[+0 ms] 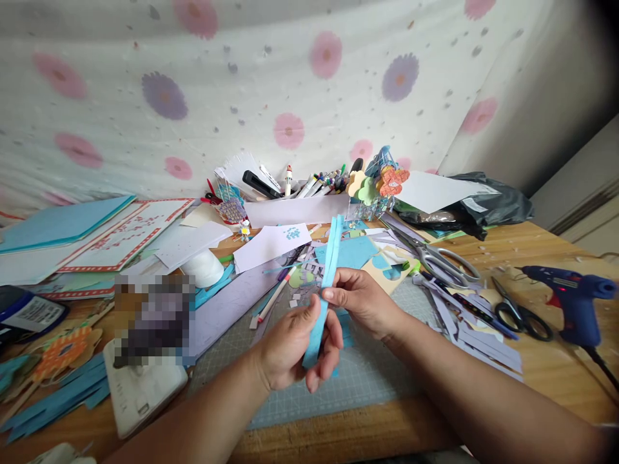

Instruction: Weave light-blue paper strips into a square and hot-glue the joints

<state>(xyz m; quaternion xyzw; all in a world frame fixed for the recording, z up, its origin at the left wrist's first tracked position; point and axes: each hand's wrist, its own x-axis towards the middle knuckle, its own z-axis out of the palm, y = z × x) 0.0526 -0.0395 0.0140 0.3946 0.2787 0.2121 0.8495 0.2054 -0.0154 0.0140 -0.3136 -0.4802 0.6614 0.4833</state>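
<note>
A folded strip of light blue paper [331, 254] stands tilted upright between my hands, above the grey cutting mat [290, 406]. My left hand [302, 341] closes round its lower end, thumb on the near face and fingers curled behind. Higher up, my right hand [360, 298] pinches the strip's edge between thumb and fingers. A lengthwise crease or slit shows in the upper part. Behind the hands lie a blue paper sheet [353, 251], small lilac scraps and a pink-and-white pen [275, 296] on the mat.
On the right are a blue hot glue gun [578, 299], small black scissors [522, 317] and large silver scissors [438, 258]. Paper strips, a white device [140, 386] and a white roll [203, 267] crowd the left. Pens [319, 183] and a black plastic bag [498, 200] line the back.
</note>
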